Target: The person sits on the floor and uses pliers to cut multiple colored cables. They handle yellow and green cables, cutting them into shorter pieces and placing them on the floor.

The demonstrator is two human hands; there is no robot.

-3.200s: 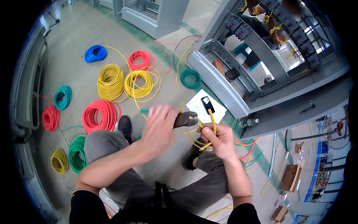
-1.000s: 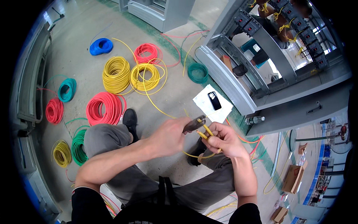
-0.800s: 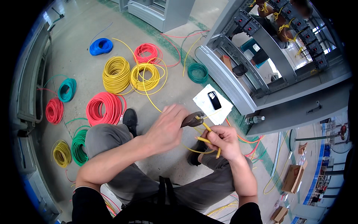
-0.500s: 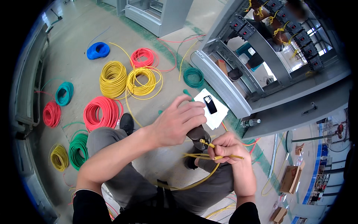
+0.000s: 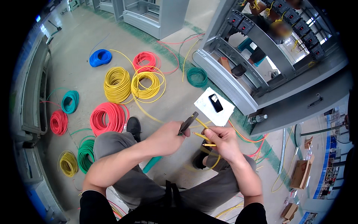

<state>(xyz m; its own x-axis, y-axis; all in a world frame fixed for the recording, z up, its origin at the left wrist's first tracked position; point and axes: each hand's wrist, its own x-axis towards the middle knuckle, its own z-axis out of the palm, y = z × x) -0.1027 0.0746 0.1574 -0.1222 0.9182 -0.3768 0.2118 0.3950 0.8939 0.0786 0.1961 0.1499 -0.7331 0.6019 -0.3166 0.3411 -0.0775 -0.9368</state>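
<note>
My left hand (image 5: pixel 166 139) is closed around a pair of pliers (image 5: pixel 190 121) with a dark metal head and a green handle end showing below the fist. The head tilts up and to the right. My right hand (image 5: pixel 225 141) pinches several short yellow wires (image 5: pixel 201 136) between thumb and fingers, their cut ends fanning left toward the pliers. One wire's upper end lies close beside the pliers' head; whether they touch I cannot tell. A loop of yellow wire hangs below the right hand, over my leg.
Coils of yellow (image 5: pixel 117 85), red (image 5: pixel 108 119), blue (image 5: pixel 100 58) and green wire (image 5: pixel 197 77) lie on the floor. A phone (image 5: pixel 215 103) rests on white papers (image 5: pixel 203 106). At right stands a grey cabinet (image 5: pixel 227 82) with a person behind its frame, and a plastic bottle (image 5: pixel 257 119).
The pliers have turned in my left hand: their head, which pointed down toward me, now points up and right. The left hand has dropped lower, and the right hand has risen slightly with the wires.
</note>
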